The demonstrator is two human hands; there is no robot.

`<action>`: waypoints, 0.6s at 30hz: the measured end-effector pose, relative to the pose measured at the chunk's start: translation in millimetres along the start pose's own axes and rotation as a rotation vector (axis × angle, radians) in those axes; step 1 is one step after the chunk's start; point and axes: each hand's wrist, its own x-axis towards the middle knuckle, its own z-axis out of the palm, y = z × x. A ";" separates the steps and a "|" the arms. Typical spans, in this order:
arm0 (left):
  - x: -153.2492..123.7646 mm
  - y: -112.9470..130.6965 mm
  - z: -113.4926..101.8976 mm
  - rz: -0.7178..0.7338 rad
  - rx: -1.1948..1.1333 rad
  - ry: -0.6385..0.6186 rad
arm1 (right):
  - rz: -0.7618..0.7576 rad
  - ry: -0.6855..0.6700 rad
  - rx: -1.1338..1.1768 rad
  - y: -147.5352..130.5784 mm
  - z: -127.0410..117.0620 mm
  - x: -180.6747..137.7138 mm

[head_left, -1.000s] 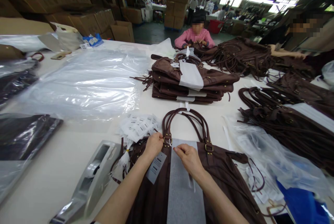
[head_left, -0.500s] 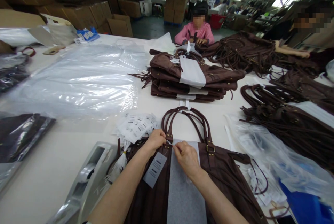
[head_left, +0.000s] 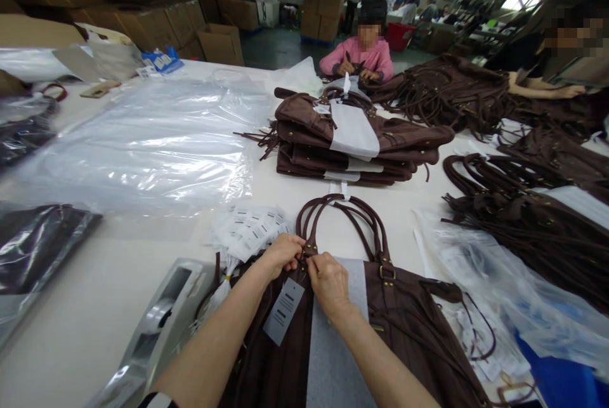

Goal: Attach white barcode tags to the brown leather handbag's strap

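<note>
Right hand (head_left: 328, 280) moved closer to left hand (head_left: 284, 254); white table (head_left: 95, 306), warehouse.

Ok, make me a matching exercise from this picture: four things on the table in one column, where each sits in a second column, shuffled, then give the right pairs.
Things:
1. tape dispenser
2. stack of bags
3. hang tag
4. clear plastic sheets

Places:
A. spread over the table's left half, beyond the dispenser
B. at the near left edge, left of the left arm
C. on the brown bag, just below the left hand
D. mid-table, beyond the bag's handles

Pairs: 1-B, 2-D, 3-C, 4-A

Both hands meet at the handle's buckle, the right hand beside the left.
</note>
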 end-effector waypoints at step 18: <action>2.8 -1.7 -13.5 0.221 0.318 0.102 | 0.174 -0.225 0.404 -1.6 -12.7 1.3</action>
